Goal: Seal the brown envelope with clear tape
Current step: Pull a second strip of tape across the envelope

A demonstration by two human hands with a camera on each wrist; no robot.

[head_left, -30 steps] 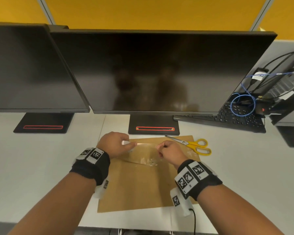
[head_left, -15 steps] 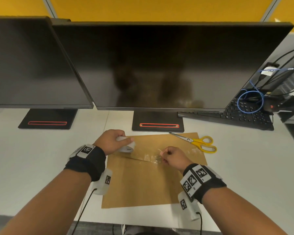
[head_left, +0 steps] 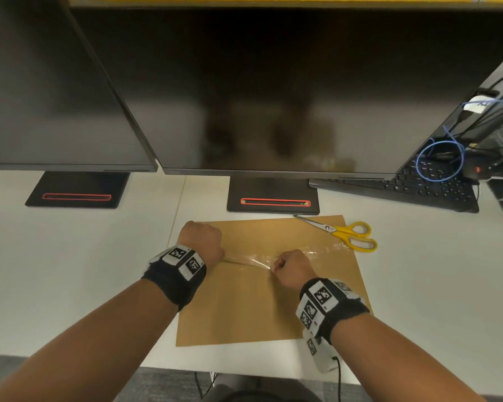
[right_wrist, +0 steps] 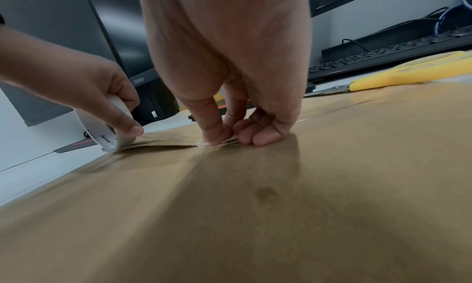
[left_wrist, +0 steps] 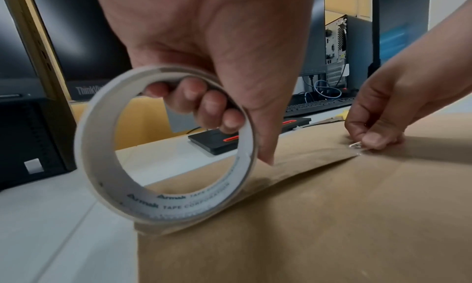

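The tape roll is now lowered by the left hand onto the envelope's left edge, and the tape strip is pressed flat by the right hand.

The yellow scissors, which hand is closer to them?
The right hand. It pinches the tape end mid-envelope, with the yellow scissors just beyond it at the brown envelope's far right corner. The left hand grips the tape roll at the envelope's left edge, farther away.
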